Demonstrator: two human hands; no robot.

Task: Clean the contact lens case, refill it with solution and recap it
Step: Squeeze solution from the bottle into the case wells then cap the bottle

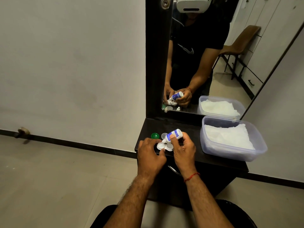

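The white contact lens case lies uncapped on the dark dresser top. My left hand pinches its left end and steadies it. My right hand grips a small white solution bottle with a blue label, tilted so its nozzle points down into the case's left well. A green cap and a pale translucent cap rest on the dresser just behind the case.
A clear plastic tub with white tissue inside stands to the right on the dresser. A mirror rises directly behind and reflects a person and both hands. The dresser's front edge is near my wrists; a drawer handle sits below.
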